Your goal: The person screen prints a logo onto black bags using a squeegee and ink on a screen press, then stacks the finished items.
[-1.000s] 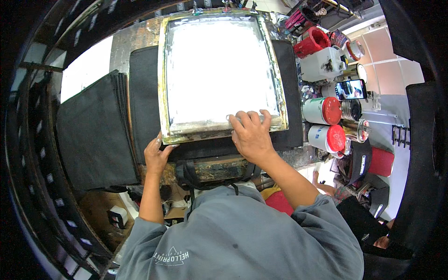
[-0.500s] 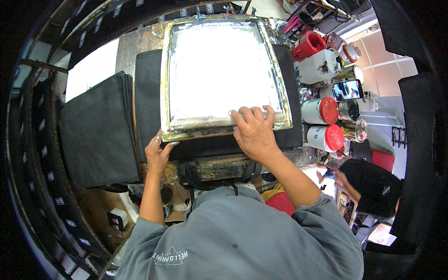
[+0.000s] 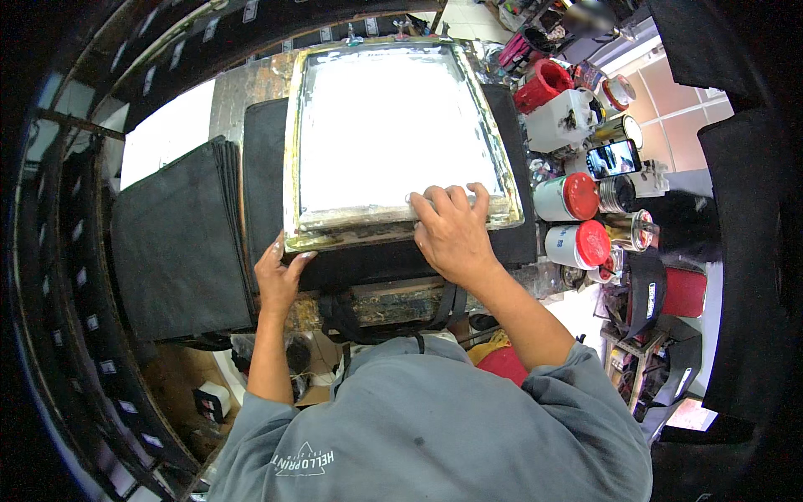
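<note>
Along the near edge of the frame (image 3: pixel 293 167), the right hand (image 3: pixel 456 241) grips it with curled fingers; the left hand (image 3: pixel 277 272), thumb spread, touches the left corner, its grip not discernible. Both presumably steady the frame, which lies just beyond them over a black bag (image 3: pixel 360 262). Its long axis appears to run away from the hands, its far end toward small clamps (image 3: pixel 354 37).
</note>
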{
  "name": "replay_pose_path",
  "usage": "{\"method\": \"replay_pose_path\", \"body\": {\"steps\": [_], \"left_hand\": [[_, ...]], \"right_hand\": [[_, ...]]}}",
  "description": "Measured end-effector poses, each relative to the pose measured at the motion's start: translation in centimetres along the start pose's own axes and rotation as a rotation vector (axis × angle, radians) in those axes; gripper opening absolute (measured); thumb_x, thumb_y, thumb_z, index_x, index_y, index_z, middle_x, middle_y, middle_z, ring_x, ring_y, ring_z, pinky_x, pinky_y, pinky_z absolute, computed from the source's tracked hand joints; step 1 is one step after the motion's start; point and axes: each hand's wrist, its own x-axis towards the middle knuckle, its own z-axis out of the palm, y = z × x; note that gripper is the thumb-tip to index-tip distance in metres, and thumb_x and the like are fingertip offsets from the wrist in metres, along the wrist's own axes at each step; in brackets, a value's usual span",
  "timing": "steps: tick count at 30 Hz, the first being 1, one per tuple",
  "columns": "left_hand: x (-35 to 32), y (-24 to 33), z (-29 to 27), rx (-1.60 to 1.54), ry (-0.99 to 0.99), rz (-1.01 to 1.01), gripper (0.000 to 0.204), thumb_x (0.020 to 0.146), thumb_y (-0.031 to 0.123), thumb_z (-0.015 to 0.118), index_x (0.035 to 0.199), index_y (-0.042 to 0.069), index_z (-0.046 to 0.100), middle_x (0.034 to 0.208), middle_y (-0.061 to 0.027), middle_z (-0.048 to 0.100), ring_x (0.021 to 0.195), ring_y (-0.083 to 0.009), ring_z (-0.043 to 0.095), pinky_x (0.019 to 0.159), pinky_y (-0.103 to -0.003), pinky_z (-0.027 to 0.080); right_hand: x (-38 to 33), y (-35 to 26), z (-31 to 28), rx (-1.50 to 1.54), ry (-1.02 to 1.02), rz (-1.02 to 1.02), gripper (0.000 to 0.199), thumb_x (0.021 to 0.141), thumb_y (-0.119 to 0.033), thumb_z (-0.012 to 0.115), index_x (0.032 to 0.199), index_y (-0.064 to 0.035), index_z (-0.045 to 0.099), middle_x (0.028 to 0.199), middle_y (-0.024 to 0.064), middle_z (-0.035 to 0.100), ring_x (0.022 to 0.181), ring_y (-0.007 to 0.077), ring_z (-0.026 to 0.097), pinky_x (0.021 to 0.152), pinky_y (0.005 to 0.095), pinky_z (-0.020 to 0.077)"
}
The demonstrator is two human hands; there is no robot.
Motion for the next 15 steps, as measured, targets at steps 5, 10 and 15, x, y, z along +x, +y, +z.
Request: {"method": "replay_pose_path", "body": {"steps": [5, 10, 15], "left_hand": [[0.4, 1.4, -0.3, -0.024, 0.009, -0.021, 0.048, 0.088, 0.001, 0.08, 0.134, -0.007, 0.065, 0.112, -0.0164, 0.076, 0.099, -0.019, 0.073, 0.086, -0.033, 0.058], [0.8, 2.9, -0.7, -0.073, 0.006, -0.03, 0.048, 0.089, 0.001, 0.081, 0.133, -0.008, 0.065, 0.111, -0.0164, 0.076, 0.099, -0.0186, 0.072, 0.085, -0.032, 0.058], [0.7, 1.9, -0.8, -0.14, 0.01, -0.06, 0.047, 0.09, 0.002, 0.08, 0.134, -0.007, 0.065, 0.111, -0.0148, 0.075, 0.099, -0.0176, 0.072, 0.086, -0.032, 0.057]], "right_hand": [[0.3, 0.0, -0.6, 0.0, 0.024, -0.007, 0.038, 0.085, -0.019, 0.071, 0.122, -0.0139, 0.061, 0.105, 0.0057, 0.059, 0.103, 0.0257, 0.057, 0.105, 0.06, 0.0327], [0.6, 0.0, -1.0, -0.025, 0.028, -0.01, 0.038, 0.085, -0.019, 0.071, 0.121, -0.0136, 0.062, 0.103, 0.0056, 0.059, 0.102, 0.0255, 0.057, 0.105, 0.0597, 0.0328], [0.8, -0.2, -1.8, 0.001, -0.037, 0.002, 0.043, 0.086, -0.017, 0.07, 0.127, -0.0108, 0.062, 0.113, 0.0081, 0.06, 0.11, 0.0267, 0.055, 0.108, 0.0588, 0.0297]]}}
